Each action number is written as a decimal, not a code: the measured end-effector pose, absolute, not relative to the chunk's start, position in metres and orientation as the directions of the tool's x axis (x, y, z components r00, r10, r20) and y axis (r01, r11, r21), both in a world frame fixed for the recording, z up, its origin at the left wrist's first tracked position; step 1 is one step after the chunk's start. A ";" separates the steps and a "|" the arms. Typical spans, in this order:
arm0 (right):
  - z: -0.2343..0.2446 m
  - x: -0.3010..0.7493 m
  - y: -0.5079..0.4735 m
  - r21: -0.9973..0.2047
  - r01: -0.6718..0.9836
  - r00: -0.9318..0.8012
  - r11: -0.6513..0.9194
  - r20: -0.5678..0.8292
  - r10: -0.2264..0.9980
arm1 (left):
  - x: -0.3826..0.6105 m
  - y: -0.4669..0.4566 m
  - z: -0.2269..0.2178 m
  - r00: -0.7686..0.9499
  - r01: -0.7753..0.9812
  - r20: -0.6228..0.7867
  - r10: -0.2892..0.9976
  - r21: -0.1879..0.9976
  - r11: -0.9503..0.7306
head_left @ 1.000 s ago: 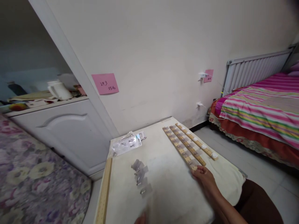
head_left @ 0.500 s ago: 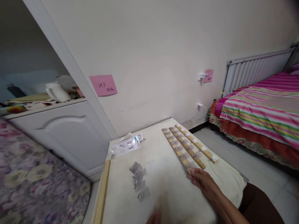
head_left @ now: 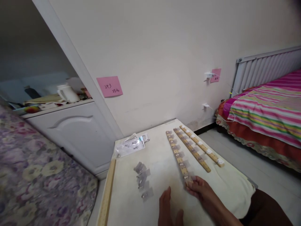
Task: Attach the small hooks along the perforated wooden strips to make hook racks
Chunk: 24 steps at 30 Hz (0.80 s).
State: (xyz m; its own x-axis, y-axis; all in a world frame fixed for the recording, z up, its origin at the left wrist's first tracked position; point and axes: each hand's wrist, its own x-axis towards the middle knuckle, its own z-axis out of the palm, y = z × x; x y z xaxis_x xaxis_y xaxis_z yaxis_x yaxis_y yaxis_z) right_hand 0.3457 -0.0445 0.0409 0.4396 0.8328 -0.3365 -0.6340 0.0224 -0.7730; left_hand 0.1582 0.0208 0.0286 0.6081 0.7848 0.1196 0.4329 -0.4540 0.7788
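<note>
My right hand (head_left: 202, 191) is closed, pinching the near end of the leftmost wooden strip (head_left: 178, 153). Small clear plastic squares with metal bits sit along that strip. Lower down, my left hand (head_left: 167, 208) is over the table with thumb and fingers apart and nothing in it. Beside the held strip lie a second strip with clear squares (head_left: 191, 149) and a third strip with round white pieces (head_left: 204, 147). A loose cluster of clear plastic squares with metal parts (head_left: 142, 179) lies left of my hands.
The cloth-covered table (head_left: 157, 157) stands against the wall. At its back left lie clear packets (head_left: 130, 146); a long wooden strip (head_left: 107, 194) runs along the left edge. A cabinet (head_left: 72, 131) is at left, a bed (head_left: 268, 106) at right.
The near end of the held strip has swung left, away from the middle strip, with my right hand on it. My left hand has risen further into view. The camera view has shifted slightly.
</note>
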 end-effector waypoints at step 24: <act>0.030 0.230 -0.067 -0.870 -0.492 0.153 -0.033 -0.124 0.980 | 0.150 0.007 0.084 0.360 0.493 0.098 0.928 0.824 -0.278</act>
